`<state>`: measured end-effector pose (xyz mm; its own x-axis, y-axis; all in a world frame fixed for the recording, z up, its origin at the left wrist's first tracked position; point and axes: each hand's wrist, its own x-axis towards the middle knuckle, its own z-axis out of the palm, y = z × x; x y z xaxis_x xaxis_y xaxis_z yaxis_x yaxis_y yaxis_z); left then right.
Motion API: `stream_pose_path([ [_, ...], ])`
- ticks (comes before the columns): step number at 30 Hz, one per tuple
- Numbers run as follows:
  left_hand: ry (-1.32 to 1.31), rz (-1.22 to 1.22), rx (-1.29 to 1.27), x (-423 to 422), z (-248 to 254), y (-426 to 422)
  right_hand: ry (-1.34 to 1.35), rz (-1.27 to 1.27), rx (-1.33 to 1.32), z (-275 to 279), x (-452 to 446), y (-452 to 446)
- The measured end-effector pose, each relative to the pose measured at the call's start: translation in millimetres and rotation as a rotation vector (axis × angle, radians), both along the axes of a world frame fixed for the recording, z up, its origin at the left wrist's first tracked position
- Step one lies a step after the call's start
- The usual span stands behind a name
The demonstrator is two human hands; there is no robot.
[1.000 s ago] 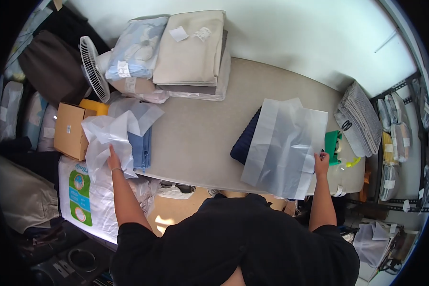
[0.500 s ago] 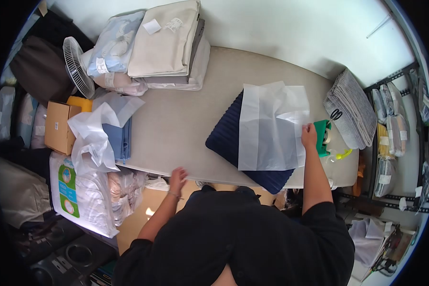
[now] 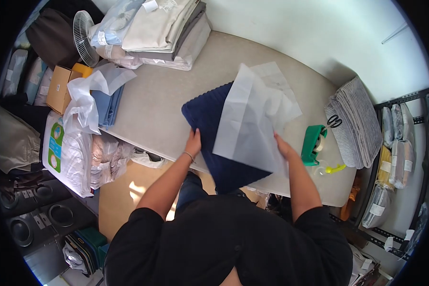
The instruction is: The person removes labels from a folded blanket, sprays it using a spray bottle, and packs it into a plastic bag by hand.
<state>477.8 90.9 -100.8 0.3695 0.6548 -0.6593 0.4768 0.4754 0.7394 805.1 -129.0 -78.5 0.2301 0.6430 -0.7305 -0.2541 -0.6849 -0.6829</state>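
Observation:
A navy ribbed folded cloth [image 3: 207, 114] lies askew over the table's front half, its lower corner at the front edge. On top of its right part is a translucent plastic bag [image 3: 245, 114], which covers much of it and spreads past it on the right. My left hand [image 3: 192, 144] grips the cloth's left edge, thumb on top. At the bag's right edge, my right hand [image 3: 283, 147] is closed on the plastic; whether cloth is also in its grip is hidden. Right of that hand stands a green tape dispenser [image 3: 311, 145], with black-handled scissors [image 3: 335, 121] at its far end.
Grey striped folded fabric [image 3: 355, 121] sits at the table's right end, near a yellow item [image 3: 336, 169]. Folded beige textiles [image 3: 155, 28] are stacked at the back left. A cardboard box [image 3: 59, 88], loose plastic [image 3: 83, 97] and a fan [image 3: 85, 38] stand left. Shelving [image 3: 398, 102] is right.
My left hand has come from beside the table onto the cloth's left edge. My right hand has left the tape dispenser for the bag. Cloth and bag have turned and shifted left.

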Motion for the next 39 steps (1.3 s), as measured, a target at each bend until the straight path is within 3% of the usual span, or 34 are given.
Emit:
stream_pose_path([
  [1, -0.004, 0.002, 0.005, 2.4, -3.4, 9.4, -0.102, -0.014, -0.044, -24.6, -10.3, -17.5],
  [3, 0.048, -0.132, 0.448, 9.2, -14.6, 24.1, -0.308, -0.055, -0.158, -35.3, -37.6, -50.0],
  [5, 0.072, -0.182, 0.455, 15.5, -8.7, 37.1, -0.408, -0.083, -0.229, -24.7, -68.8, -74.1],
  [7, 0.076, -0.182, 0.574, 20.8, 14.6, 32.3, -0.355, -0.44, 0.014, -19.6, -87.2, -92.0],
  [8, 0.074, -0.188, 0.577, 22.0, 33.2, 23.0, -0.354, -0.447, 0.016, -15.3, -85.5, -96.6],
  [10, -0.318, -0.21, 0.839, 20.0, 68.2, -0.4, -0.336, -0.64, 0.343, 1.1, -78.7, -96.9],
  [12, -0.494, -0.492, 0.835, 16.8, 95.5, -31.8, -0.313, -0.634, 0.438, 36.1, -77.3, -86.8],
  [13, -0.499, -0.499, 0.839, 15.0, 107.8, -47.7, -0.29, -0.612, 0.528, 48.1, -74.6, -80.4],
  [15, -0.266, -0.82, 1.031, 12.7, 125.7, -72.4, -0.333, -0.546, 0.495, 56.6, -61.7, -71.0],
  [16, -0.271, -0.819, 1.041, 13.9, 127.9, -77.4, -0.371, -0.473, 0.459, 66.6, -56.4, -61.0],
  [18, 0.049, -0.829, 1.298, 14.9, 130.7, -79.7, -0.372, -0.501, 0.584, 92.5, -49.4, -28.3],
  [21, 0.022, -0.876, 1.216, 27.5, 95.5, -49.3, -0.598, -0.381, 0.58, 102.4, -6.1, 40.0],
  [23, -0.051, -0.832, 1.12, 43.7, 89.4, -15.5, -0.824, -0.234, 0.54, 143.2, 9.8, 91.4],
  [24, -0.124, -0.674, 1.3, 52.4, 95.3, 2.3, -0.947, -0.128, 0.521, 179.6, 11.6, 117.1],
  [25, -0.201, -0.505, 1.401, 61.1, 113.0, 25.1, -1.043, -0.14, 0.716, 199.3, 17.8, 145.6],
  [26, -0.044, -0.408, 1.437, 63.4, 153.6, 43.4, -1.134, -0.158, 0.913, 232.7, 18.6, 171.0],
  [27, -0.075, -0.211, 1.693, 60.3, 188.9, 62.4, -1.333, -0.144, 1.072, 272.6, 17.0, 189.2],
  [28, -0.174, -0.063, 1.778, 49.9, 232.7, 79.3, -1.132, -0.217, 1.194, 319.8, -5.3, 191.9],
  [30, -0.418, 0.081, 1.82, 14.1, 314.7, 92.3, -1.006, -0.413, 1.494, 380.1, -34.7, 197.9],
  [32, -0.471, 0.065, 2.0, -26.1, 361.4, 83.2, -1.15, -0.342, 1.671, 419.3, -64.5, 172.3],
  [34, -0.38, -0.113, 1.931, -54.1, 368.2, 72.7, -1.144, -0.375, 1.611, 406.1, -68.5, 164.4],
  [36, -0.397, -0.428, 1.67, -71.7, 353.0, 60.6, -1.134, -0.402, 1.545, 376.6, -64.4, 152.8],
  [38, -0.303, -0.596, 1.448, -75.9, 328.3, 41.9, -1.189, -0.301, 0.995, 328.7, -53.0, 138.8],
  [39, -0.239, -0.673, 1.483, -74.5, 309.8, 38.4, -1.207, -0.275, 0.877, 304.5, -47.6, 132.4],
])
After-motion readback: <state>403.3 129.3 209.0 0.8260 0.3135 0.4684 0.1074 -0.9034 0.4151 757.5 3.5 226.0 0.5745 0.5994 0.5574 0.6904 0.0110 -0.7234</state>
